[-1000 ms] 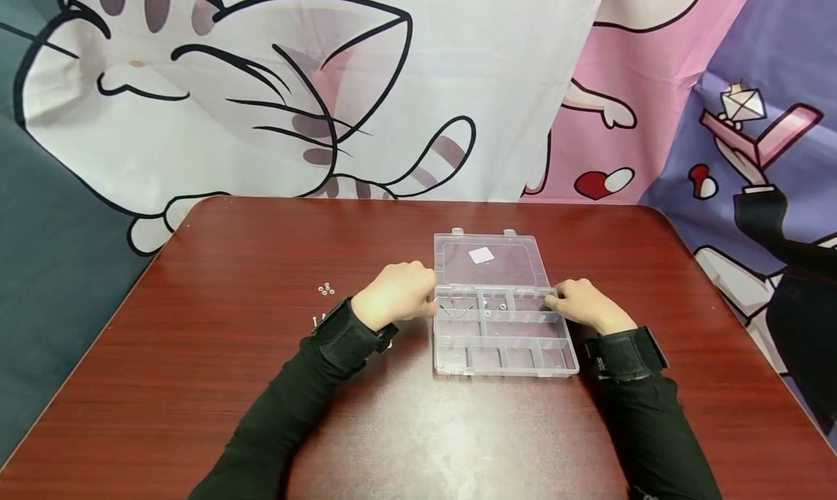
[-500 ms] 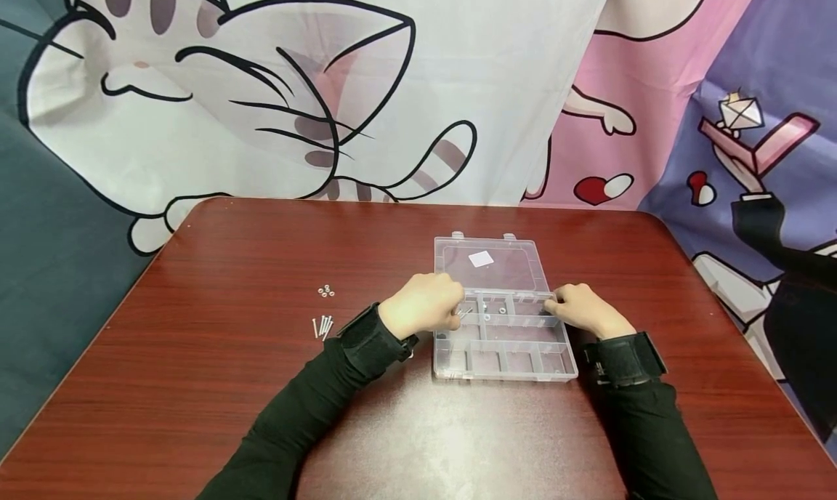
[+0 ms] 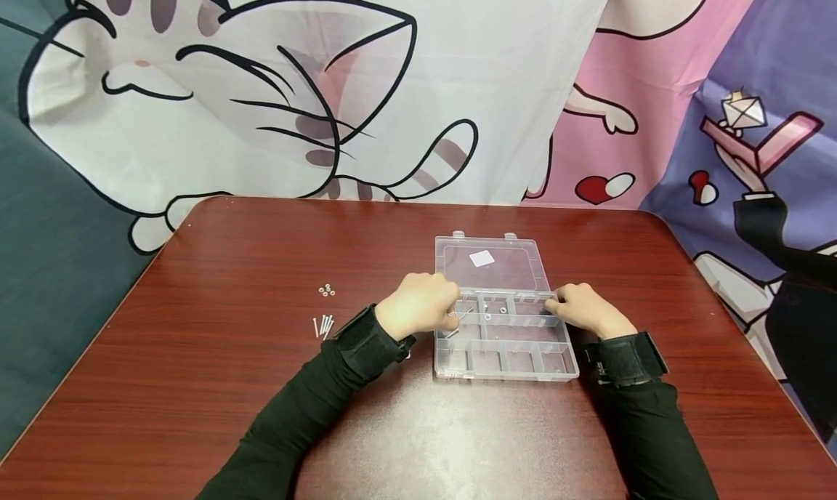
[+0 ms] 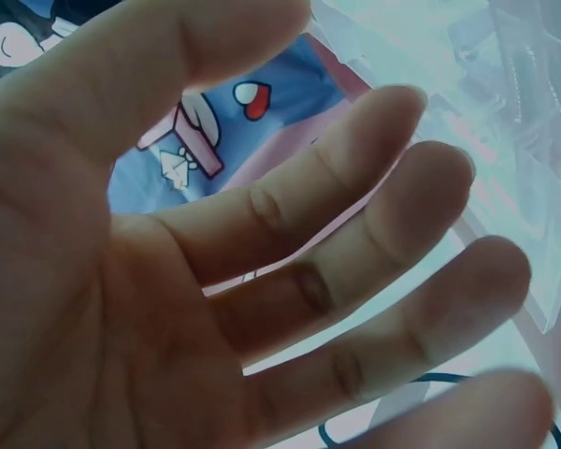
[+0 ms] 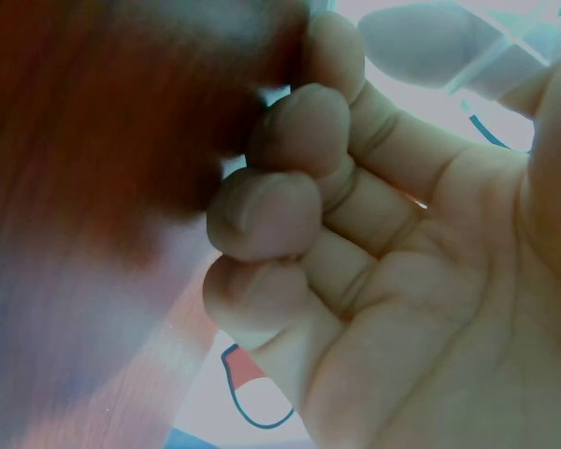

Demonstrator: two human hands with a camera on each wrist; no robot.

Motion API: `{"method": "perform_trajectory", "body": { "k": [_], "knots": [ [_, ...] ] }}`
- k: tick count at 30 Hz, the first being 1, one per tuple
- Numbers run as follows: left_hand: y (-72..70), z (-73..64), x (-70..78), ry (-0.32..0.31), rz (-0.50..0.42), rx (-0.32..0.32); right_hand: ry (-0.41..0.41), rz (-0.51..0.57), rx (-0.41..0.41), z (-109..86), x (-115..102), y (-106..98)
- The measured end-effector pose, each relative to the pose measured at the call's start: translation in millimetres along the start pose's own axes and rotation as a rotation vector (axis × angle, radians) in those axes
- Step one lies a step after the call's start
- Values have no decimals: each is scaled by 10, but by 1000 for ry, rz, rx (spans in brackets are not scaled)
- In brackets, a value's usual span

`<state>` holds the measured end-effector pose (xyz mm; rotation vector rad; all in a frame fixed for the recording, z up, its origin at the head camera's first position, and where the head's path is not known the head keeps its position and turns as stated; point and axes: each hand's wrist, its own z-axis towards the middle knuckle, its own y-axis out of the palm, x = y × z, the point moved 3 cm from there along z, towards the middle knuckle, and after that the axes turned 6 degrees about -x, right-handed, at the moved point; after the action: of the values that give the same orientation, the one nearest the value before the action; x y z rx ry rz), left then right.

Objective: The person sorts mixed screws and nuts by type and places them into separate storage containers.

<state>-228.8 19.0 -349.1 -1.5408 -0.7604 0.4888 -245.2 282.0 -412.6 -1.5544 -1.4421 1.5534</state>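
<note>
A clear plastic compartment box (image 3: 510, 349) lies on the table with its lid (image 3: 458, 267) folded back. Over its left compartments is my left hand (image 3: 418, 304), palm down. In the left wrist view, that hand's fingers (image 4: 393, 224) are spread and gently bent, thumb apart, with nothing between them. Thin metal screws (image 3: 466, 314) show beside its fingertips. My right hand (image 3: 585, 307) grips the box's right wall, thumb over the inside. Its other fingers (image 5: 271, 220) curl against the outside in the right wrist view. Small nuts (image 3: 503, 310) sit in an upper middle compartment.
Left of the box, several nuts (image 3: 326, 290) and several screws (image 3: 323, 326) lie in small groups on the red-brown table (image 3: 163, 384). Another small piece peeks out under the left wrist. A cartoon curtain (image 3: 510, 86) hangs behind the table's back edge.
My left hand has moved right from the box's left edge to over its compartments, then slightly back left. The screws on the table came into fuller view. The right hand stays at the box.
</note>
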Motion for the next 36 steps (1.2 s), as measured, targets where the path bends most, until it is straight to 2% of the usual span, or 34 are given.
{"method": "perform_trajectory", "body": {
  "k": [4, 19, 24, 36],
  "knots": [
    [-22, -18, -12, -6, 23, 21, 3, -1, 7, 3, -9, -10],
    [-31, -63, -59, -18, 52, 28, -12, -1, 8, 16, -62, -19],
    [-10, -91, -138, -45, 24, 21, -3, 6, -7, 10, -58, -14],
    [31, -258, -381, -87, -42, 64, -1, -1, -12, -5, -32, 1]
  ]
}}
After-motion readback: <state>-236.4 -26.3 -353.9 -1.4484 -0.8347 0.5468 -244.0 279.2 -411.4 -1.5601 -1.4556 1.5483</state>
